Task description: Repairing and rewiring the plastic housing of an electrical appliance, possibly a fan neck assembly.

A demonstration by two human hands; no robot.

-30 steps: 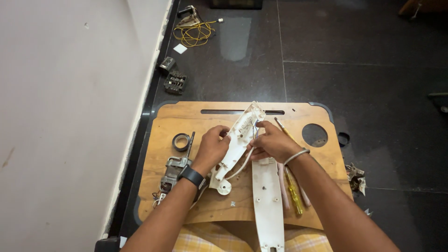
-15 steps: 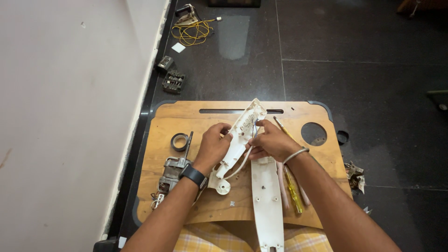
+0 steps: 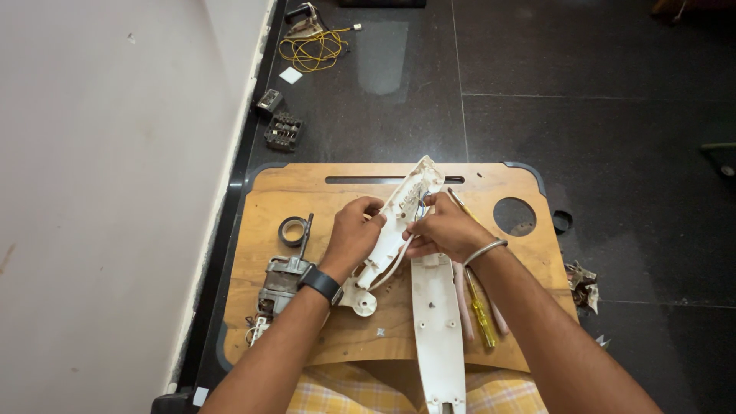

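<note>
Holding white plastic housing half [image 3: 395, 222] tilted over wooden counter [image 3: 307, 184]; wiring inside is being worked.
Left hand [image 3: 354, 236] fingers are wrapped around the housing edge; right hand [image 3: 445, 228] fingers pinch at wires [image 3: 421, 204]; a steady hold is judged needed next.

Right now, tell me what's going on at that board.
A person sits at a wooden board and holds a long white plastic housing tilted over it. The left hand grips its side; the right hand works at wires near its upper end. A second white half shell lies flat beside it. A small motor, a tape roll and a yellow screwdriver rest on the board.
</note>
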